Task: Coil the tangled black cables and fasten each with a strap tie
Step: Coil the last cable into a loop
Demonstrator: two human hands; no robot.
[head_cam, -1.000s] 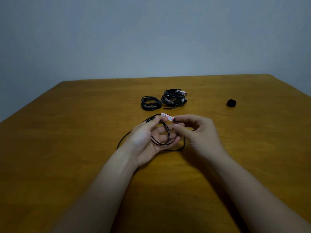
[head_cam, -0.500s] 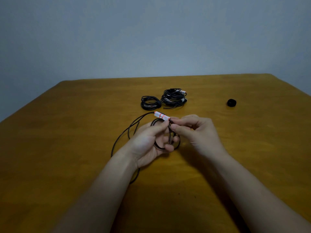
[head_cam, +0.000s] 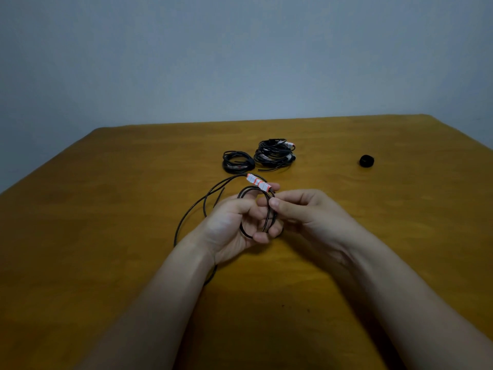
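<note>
A thin black cable [head_cam: 186, 214] lies partly on the wooden table [head_cam: 106, 209] and partly wound into a small loop in my hands. My left hand [head_cam: 234, 225] holds the loop, palm up, with its fingers curled round the strands. My right hand [head_cam: 301, 209] pinches the cable at the top of the loop. A white and red tag [head_cam: 258, 181] sticks out from the cable just above my fingers. The loose tail runs left and down under my left wrist.
Behind my hands lie a small coiled black cable [head_cam: 237, 161] and a larger pile of black cables [head_cam: 274, 154] with white and red tags. A small black roll of strap tie [head_cam: 366, 160] sits at the right. A grey wall stands behind the table.
The loop in my hands has become smaller and tighter. The tagged end has moved left and up, and more loose cable now lies out to the left on the table.
</note>
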